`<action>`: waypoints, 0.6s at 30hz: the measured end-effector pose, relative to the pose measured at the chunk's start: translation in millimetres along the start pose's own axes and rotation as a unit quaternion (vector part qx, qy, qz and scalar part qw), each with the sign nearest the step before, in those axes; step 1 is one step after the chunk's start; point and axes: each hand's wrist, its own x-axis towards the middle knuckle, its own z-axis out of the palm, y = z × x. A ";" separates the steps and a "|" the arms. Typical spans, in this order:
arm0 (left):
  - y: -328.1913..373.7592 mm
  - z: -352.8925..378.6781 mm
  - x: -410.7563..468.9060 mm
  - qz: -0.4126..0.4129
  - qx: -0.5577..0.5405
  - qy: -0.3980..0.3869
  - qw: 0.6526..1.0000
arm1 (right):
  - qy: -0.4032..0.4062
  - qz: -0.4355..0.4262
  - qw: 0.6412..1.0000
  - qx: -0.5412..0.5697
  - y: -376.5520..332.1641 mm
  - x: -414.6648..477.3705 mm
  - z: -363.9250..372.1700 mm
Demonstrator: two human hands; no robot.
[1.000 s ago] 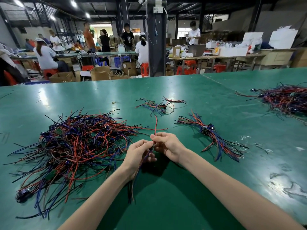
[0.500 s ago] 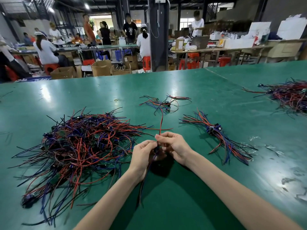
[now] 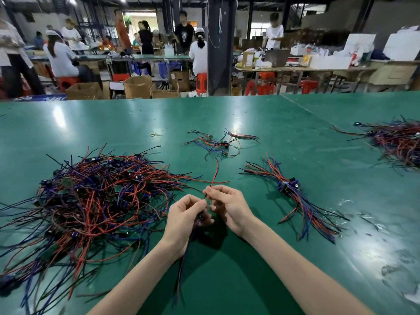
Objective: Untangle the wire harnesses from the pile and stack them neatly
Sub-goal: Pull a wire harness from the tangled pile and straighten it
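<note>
While wire pile (image 3: pixel 91 201) covers green table (image 3: pixel 95 123), workers (image 3: pixel 60 57) sit beyond.

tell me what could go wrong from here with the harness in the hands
The held harness has a red wire that reaches toward the small loose cluster and crosses a strand from the big pile; pulling may drag either along. The left hand and right hand pinch it close together, so a hard tug could strain it.

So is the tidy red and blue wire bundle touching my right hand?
Apart: head view shows bare green table between wire bundle and right hand.
</note>
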 end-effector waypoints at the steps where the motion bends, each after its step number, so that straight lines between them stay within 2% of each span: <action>1: -1.5 1.0 0.8 0.004 0.004 0.003 1.000 | 0.009 -0.009 1.000 0.000 -0.3 1.8 -1.8; 6: -3.0 8.8 7.8 0.006 0.008 0.011 1.000 | 0.012 -0.029 0.999 -0.018 -5.9 10.4 -10.5; 12: -8.5 9.8 2.5 -0.032 -0.014 0.005 0.999 | 0.012 -0.032 0.999 -0.024 1.9 7.8 -13.1; 18: -1.1 6.5 1.0 -0.020 0.010 0.007 1.000 | 0.028 -0.045 0.998 -0.044 -4.8 14.3 -9.0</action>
